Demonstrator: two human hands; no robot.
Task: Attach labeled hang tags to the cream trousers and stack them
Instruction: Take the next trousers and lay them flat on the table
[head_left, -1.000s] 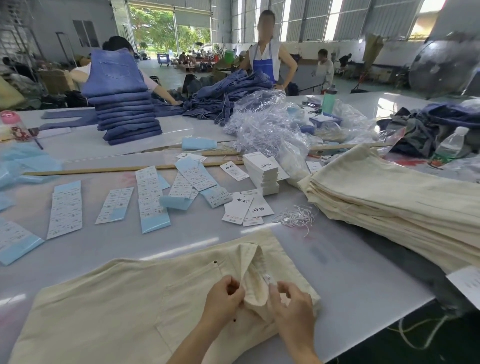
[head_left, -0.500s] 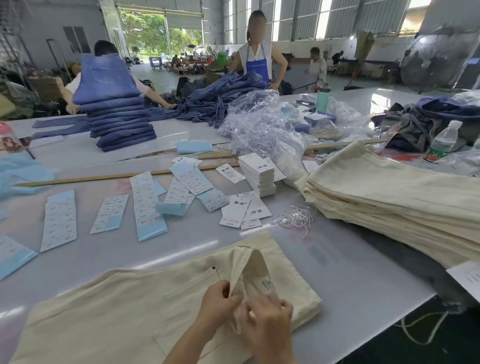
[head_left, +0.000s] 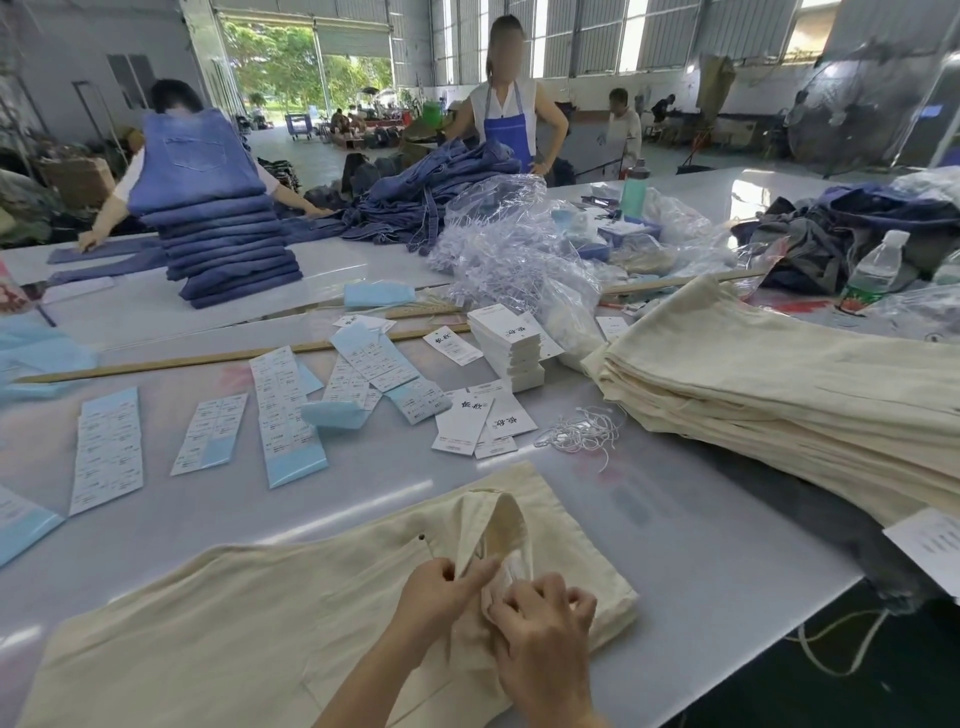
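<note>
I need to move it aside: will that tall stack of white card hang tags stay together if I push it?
The tall stack of white card hang tags probably shears: its layers already sit offset. The smooth glossy table likely lets it slide.

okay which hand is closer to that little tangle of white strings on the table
Right. The right hand lies nearest below the white strings, toward the camera on the trousers. The left hand sits beside it, farther left of the strings.

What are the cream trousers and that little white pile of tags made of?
The cream trousers look like matte woven cloth, maybe cotton or linen: soft folds, faint weave. The stack of tags looks like stiff white card: flat sheets, crisp edges, printed marks.
</note>
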